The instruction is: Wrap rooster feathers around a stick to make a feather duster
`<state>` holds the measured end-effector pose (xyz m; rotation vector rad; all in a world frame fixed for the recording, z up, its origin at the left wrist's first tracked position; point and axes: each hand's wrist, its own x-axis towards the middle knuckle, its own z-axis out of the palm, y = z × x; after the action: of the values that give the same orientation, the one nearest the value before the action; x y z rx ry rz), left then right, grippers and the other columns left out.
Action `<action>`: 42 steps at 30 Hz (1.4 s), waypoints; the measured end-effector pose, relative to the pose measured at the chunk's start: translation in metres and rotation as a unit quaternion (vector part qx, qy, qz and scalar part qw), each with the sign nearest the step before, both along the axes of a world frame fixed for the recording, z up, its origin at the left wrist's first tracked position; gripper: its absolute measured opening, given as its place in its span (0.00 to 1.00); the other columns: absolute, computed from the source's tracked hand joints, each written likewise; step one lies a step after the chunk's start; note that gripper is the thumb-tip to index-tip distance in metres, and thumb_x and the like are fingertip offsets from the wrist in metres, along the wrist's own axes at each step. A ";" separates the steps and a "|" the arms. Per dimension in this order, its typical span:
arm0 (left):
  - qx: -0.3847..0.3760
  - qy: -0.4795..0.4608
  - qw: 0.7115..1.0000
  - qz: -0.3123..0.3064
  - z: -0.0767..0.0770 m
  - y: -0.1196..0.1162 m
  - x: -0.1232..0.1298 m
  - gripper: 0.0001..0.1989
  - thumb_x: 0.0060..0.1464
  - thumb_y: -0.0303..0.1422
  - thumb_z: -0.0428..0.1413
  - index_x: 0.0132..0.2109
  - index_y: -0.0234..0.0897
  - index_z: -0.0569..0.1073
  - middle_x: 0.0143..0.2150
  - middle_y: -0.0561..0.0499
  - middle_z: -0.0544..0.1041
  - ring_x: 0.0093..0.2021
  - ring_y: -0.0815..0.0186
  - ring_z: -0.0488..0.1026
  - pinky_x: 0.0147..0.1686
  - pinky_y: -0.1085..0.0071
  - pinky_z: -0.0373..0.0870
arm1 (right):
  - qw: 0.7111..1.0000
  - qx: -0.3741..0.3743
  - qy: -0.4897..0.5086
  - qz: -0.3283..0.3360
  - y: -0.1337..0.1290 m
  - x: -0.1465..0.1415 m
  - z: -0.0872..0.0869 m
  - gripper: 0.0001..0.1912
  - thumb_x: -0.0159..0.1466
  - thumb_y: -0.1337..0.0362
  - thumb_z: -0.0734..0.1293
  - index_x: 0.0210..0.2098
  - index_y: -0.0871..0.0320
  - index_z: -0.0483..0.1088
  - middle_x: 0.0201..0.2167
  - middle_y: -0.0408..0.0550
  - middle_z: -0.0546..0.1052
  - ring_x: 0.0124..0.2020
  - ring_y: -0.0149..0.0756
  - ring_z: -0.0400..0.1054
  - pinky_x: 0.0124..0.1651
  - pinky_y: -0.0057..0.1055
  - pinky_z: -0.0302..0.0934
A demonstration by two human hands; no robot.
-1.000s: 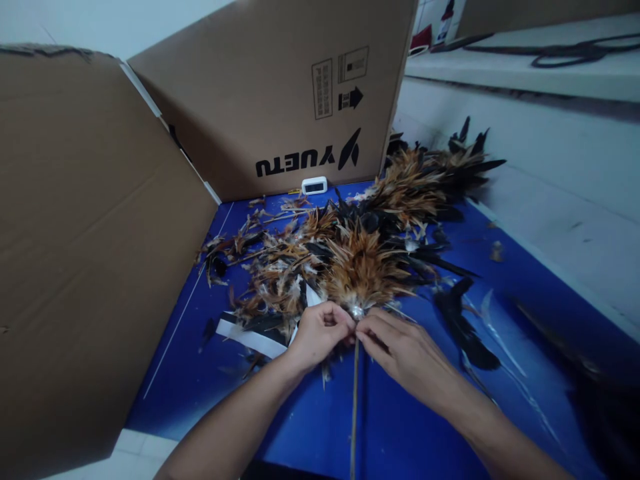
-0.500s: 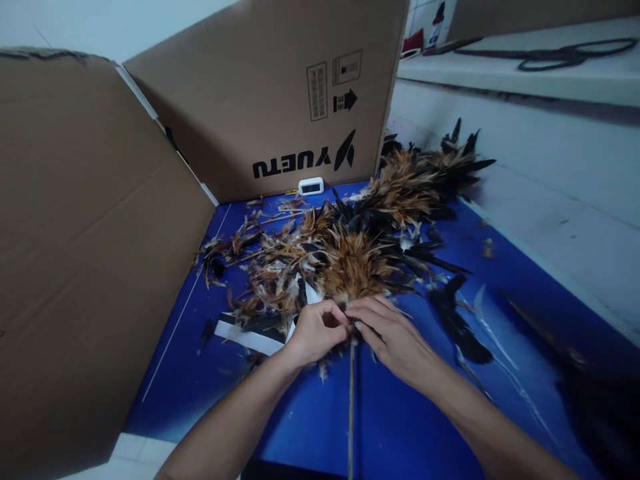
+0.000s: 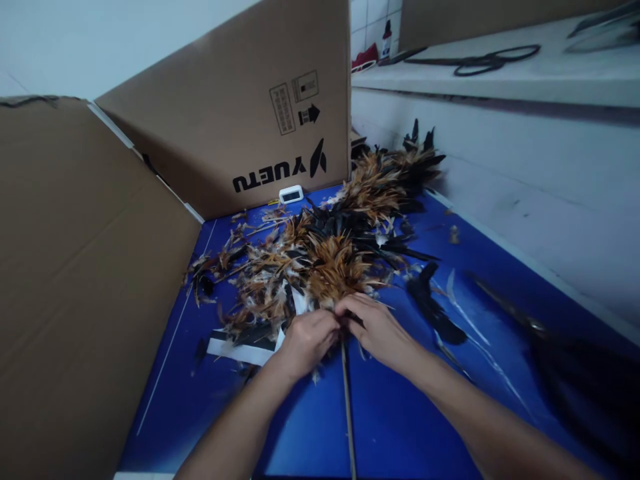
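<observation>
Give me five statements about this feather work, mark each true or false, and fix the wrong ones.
1. The left hand and right hand are together below the brown feather bundle. True.
2. The YUETU lettering reads upright. False: it is upside down.
3. A thin stick runs from the hands toward the bottom edge. True.
4. The small white device is on the ledge. False: the device is beside the cardboard.
5. Scissors lie on the ledge. True.
</observation>
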<state>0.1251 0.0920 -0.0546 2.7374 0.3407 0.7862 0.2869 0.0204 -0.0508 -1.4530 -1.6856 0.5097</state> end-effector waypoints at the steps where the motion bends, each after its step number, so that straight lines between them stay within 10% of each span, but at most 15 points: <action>1: 0.047 0.012 0.999 -0.008 0.001 0.000 0.000 0.09 0.59 0.25 0.47 0.32 0.35 0.69 0.32 0.48 0.75 0.33 0.68 0.73 0.33 0.74 0.70 | 1.000 -0.004 0.007 -0.004 0.000 0.001 -0.001 0.11 0.57 0.78 0.60 0.32 0.55 0.66 0.30 0.43 0.71 0.37 0.35 0.64 0.39 0.31 0.59; 13: 0.337 0.039 0.937 -0.085 0.007 0.001 -0.001 0.06 0.57 0.24 0.49 0.35 0.31 0.71 0.38 0.43 0.76 0.37 0.64 0.74 0.33 0.70 0.74 | 0.994 -0.059 0.093 0.006 0.000 0.005 0.004 0.11 0.56 0.75 0.59 0.35 0.54 0.64 0.34 0.42 0.73 0.38 0.32 0.69 0.42 0.30 0.61; 42: 0.332 0.032 0.937 -0.104 -0.003 0.003 -0.006 0.09 0.58 0.26 0.46 0.35 0.33 0.71 0.40 0.41 0.77 0.37 0.62 0.74 0.29 0.69 0.72 | 0.999 0.026 -0.006 0.038 -0.002 0.012 -0.002 0.10 0.58 0.76 0.59 0.35 0.55 0.59 0.32 0.43 0.70 0.34 0.33 0.67 0.38 0.30 0.60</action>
<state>0.1193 0.0948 -0.0575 3.3452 -0.2599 0.8749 0.2986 0.0185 -0.0528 -1.3615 -1.7572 0.4967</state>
